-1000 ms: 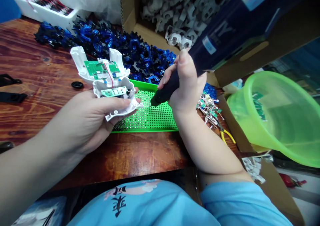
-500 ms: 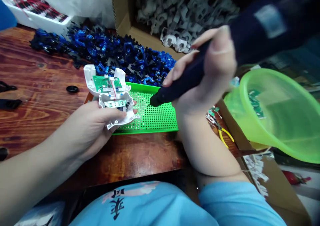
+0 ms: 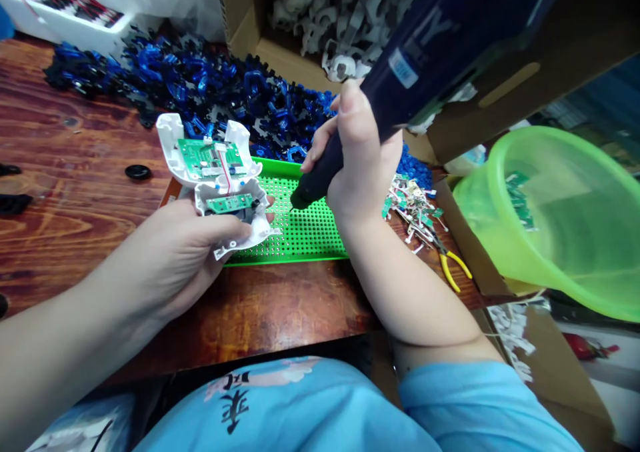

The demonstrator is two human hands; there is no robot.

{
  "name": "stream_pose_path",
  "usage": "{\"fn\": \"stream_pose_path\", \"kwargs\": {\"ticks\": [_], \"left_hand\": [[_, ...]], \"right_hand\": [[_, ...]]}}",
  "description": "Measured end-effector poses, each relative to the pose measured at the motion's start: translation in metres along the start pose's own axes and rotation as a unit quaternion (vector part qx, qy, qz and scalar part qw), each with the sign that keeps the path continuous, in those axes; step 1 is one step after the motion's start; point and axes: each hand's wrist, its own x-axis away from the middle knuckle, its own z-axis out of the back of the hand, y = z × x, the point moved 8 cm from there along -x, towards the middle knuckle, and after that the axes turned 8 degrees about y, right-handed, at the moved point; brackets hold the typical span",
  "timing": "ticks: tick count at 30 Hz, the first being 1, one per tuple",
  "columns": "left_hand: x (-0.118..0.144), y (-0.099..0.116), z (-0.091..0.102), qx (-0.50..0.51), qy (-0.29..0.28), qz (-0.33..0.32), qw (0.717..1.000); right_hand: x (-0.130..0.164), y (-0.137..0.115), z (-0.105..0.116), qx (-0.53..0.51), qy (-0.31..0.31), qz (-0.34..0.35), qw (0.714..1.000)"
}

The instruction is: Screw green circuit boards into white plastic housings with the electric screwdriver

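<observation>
blue plastic parts [image 3: 210,92] lie heaped across the far side of the wooden table [image 3: 75,192], and behind them a cardboard box [image 3: 320,32] holds white plastic parts. a translucent green basin [image 3: 555,219] sits at the right, with small circuit boards [image 3: 415,212] and yellow-handled pliers [image 3: 453,269] scattered beside the green perforated tray [image 3: 305,232]. a black round cap [image 3: 138,171] rests on the wood to the left. the left hand [image 3: 175,252] is closed around a white housing [image 3: 220,185] with green boards inside, held just above the tray's left end. the right hand [image 3: 357,165] is wrapped tight around a dark blue electric screwdriver [image 3: 400,85], its tip over the tray, near the housing but apart from it. compared with half a second ago, the screwdriver has dropped lower and its tip sits slightly closer to the housing.
</observation>
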Motion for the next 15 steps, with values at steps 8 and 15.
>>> {"fn": "stream_pose_path", "kwargs": {"ticks": [8,15], "left_hand": [[0.0020,0.0024,0.0018,-0.013,0.003,-0.001,1.000],[0.0011,-0.0011,0.0048,-0.020,0.031,0.016,0.999]], "right_hand": [[-0.0013,-0.0010,0.0011,0.006,0.013,-0.021,1.000],[0.0005,-0.0074,-0.0022,0.018,0.001,-0.012,1.000]]}}
